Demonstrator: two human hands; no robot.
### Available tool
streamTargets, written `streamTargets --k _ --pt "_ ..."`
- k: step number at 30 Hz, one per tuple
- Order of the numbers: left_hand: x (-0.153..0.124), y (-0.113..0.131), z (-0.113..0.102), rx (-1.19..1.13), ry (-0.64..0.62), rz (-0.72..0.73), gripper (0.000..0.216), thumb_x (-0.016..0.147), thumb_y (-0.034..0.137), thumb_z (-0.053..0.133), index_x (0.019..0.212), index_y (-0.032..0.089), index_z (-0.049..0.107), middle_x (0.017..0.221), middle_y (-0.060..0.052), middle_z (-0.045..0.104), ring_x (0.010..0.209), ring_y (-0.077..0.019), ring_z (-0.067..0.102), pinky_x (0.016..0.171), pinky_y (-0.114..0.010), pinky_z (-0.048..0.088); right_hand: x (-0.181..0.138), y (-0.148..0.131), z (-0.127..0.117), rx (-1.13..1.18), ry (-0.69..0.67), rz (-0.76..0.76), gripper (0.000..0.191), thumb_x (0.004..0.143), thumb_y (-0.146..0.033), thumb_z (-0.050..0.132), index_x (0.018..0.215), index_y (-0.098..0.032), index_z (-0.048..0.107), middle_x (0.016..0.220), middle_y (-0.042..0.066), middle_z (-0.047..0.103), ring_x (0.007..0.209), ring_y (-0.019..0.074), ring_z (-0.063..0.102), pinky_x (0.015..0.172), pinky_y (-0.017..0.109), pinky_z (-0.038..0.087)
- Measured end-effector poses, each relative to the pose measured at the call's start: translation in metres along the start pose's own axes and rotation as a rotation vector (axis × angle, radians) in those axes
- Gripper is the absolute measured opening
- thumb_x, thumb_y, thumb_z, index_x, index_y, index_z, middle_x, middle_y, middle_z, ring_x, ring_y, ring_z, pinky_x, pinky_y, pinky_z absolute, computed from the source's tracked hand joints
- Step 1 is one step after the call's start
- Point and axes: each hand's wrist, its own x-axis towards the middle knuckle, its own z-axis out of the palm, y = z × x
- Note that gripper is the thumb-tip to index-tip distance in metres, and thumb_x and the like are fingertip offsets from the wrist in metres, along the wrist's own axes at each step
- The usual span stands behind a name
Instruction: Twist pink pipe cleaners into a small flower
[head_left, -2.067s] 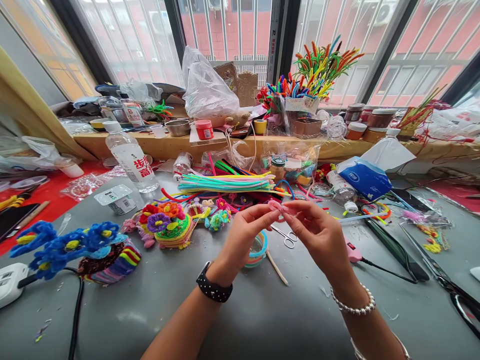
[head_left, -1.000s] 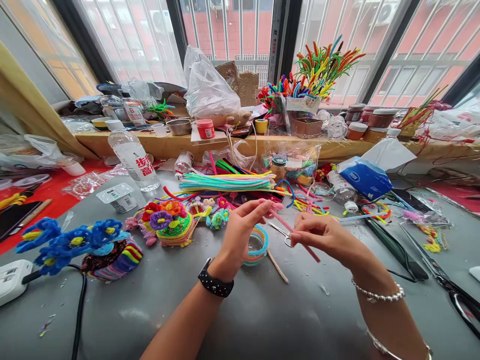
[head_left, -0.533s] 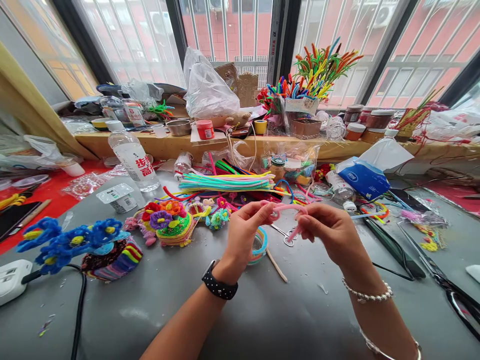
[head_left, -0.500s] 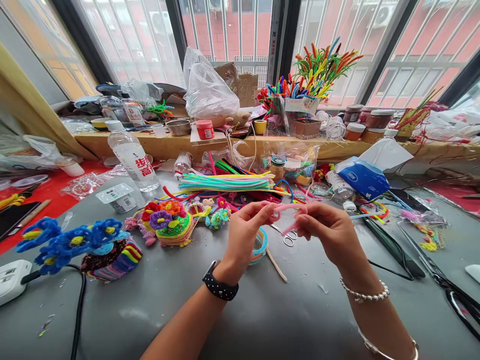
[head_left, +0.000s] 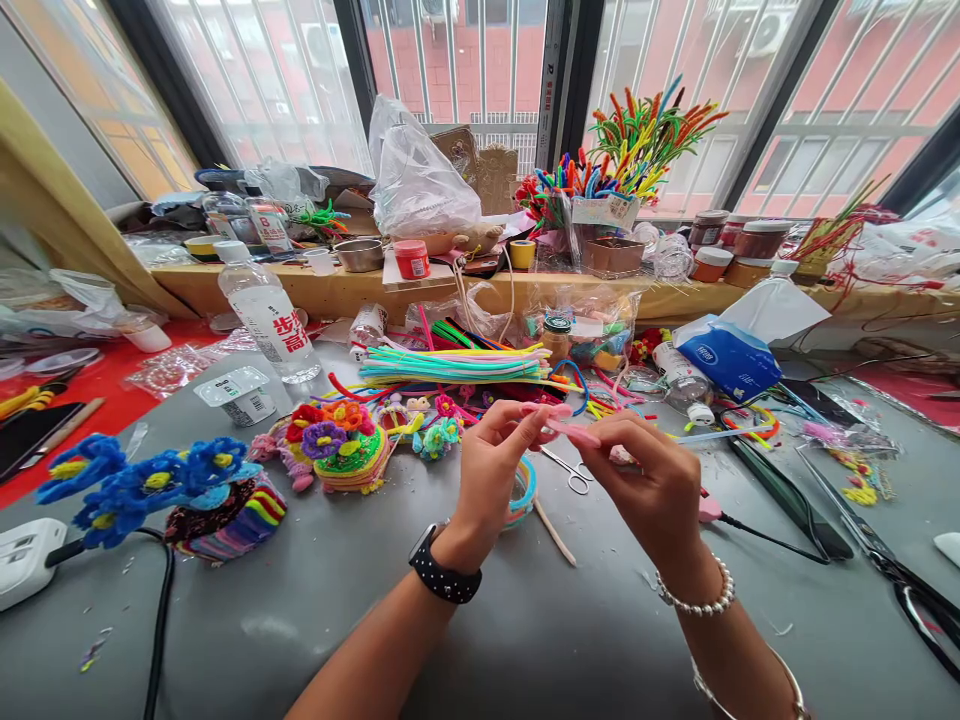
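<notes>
A pink pipe cleaner [head_left: 564, 424], bent into small loops, is held up between both hands above the grey table. My left hand [head_left: 491, 455] pinches its looped end between thumb and fingers. My right hand [head_left: 645, 470] grips the other part close by, fingertips almost meeting the left ones. Part of the pink stem is covered by the fingers. Below the hands are a roll of light blue tape [head_left: 525, 492], small scissors [head_left: 576, 477] and a thin wooden stick [head_left: 553, 532]. Behind them lies a bundle of pastel pipe cleaners [head_left: 454, 365].
Blue fuzzy flowers [head_left: 157, 485] and a flower-topped piece [head_left: 341, 450] stand at left, near a clear bottle [head_left: 271, 315]. Large black scissors [head_left: 892, 570], a green glue gun [head_left: 787, 495] and a tissue pack [head_left: 727, 355] are at right. Jars [head_left: 761, 240] line the sill.
My right hand has moved left and turned, closing the gap to my left hand. The pink loop that spanned the hands is now drawn in between the fingertips.
</notes>
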Motion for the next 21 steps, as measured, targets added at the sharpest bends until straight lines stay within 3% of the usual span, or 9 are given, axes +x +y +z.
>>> streamTargets --k 4,6,8,11,15,21 --pt "0.001 -0.001 0.000 -0.029 0.006 0.048 0.013 0.065 0.028 0.071 0.067 0.016 0.068 0.087 -0.001 0.058 0.062 -0.0074 0.055 0.057 -0.021 0.045 0.000 0.001 0.002 0.038 -0.046 0.060 0.009 0.079 -0.020 0.059 0.071 -0.022 0.062 0.067 0.002 0.065 0.061 0.0154 0.059 0.056 0.029 0.048" --pt "0.001 -0.001 0.001 -0.042 0.025 0.055 0.012 0.063 0.027 0.072 0.065 0.016 0.068 0.092 0.000 0.054 0.060 -0.0055 0.054 0.055 -0.020 0.045 0.000 0.002 0.002 0.189 -0.071 0.167 0.003 0.077 -0.023 0.062 0.077 -0.022 0.065 0.074 0.003 0.068 0.066 0.0163 0.063 0.058 0.029 0.051" --pt "0.001 -0.001 0.001 -0.060 0.039 0.044 0.013 0.063 0.027 0.072 0.065 0.016 0.068 0.093 -0.001 0.052 0.062 -0.0053 0.054 0.054 -0.019 0.045 0.002 0.004 0.001 0.414 -0.081 0.311 0.011 0.074 -0.025 0.066 0.084 -0.022 0.064 0.078 0.003 0.070 0.066 0.0157 0.064 0.058 0.028 0.053" --pt "0.002 -0.001 0.001 -0.096 0.052 0.020 0.015 0.063 0.028 0.072 0.065 0.014 0.067 0.092 -0.001 0.051 0.067 -0.0073 0.054 0.055 -0.018 0.044 0.003 0.010 -0.002 0.664 -0.140 0.429 0.010 0.075 -0.027 0.064 0.082 -0.020 0.063 0.070 0.001 0.069 0.058 0.0140 0.064 0.054 0.026 0.054" --pt "0.004 -0.001 -0.001 -0.102 0.039 0.025 0.015 0.064 0.029 0.071 0.064 0.015 0.067 0.089 0.000 0.049 0.065 -0.0068 0.055 0.056 -0.019 0.044 0.004 0.010 -0.005 0.616 -0.189 0.284 0.009 0.079 -0.023 0.060 0.072 -0.019 0.064 0.060 0.001 0.065 0.055 0.0125 0.061 0.051 0.024 0.051" --pt "0.003 -0.002 -0.001 -0.082 0.016 0.029 0.013 0.064 0.028 0.072 0.065 0.015 0.068 0.085 0.001 0.045 0.060 -0.0052 0.054 0.056 -0.019 0.044 0.004 0.001 -0.004 0.092 -0.033 -0.125 0.009 0.076 -0.011 0.062 0.070 -0.018 0.062 0.065 0.002 0.062 0.058 0.0121 0.056 0.053 0.024 0.047"
